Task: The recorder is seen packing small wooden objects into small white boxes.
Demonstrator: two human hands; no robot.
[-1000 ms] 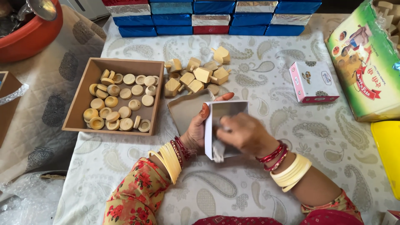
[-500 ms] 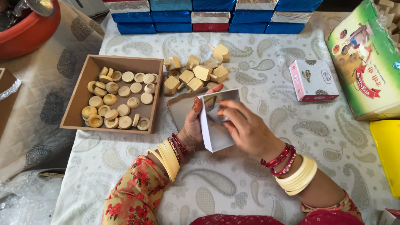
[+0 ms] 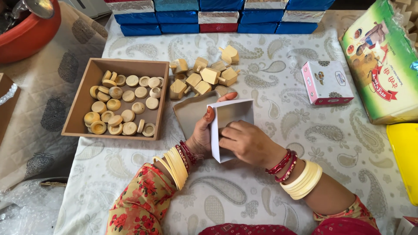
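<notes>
Hands point(image 3: 226, 139) grip white box point(image 3: 233, 115) | wooden blocks point(image 3: 204, 76) behind | tray point(image 3: 82, 102) left

Home packing workshop: paisley tablecloth point(image 3: 270, 191), tray of wooden discs point(image 3: 82, 102) centre left, stacked blue boxes point(image 3: 217, 17) along the top.

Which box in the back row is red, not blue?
The red box, middle of the row's lower layer, under a silver-topped one; its neighbours either side are blue.
</notes>
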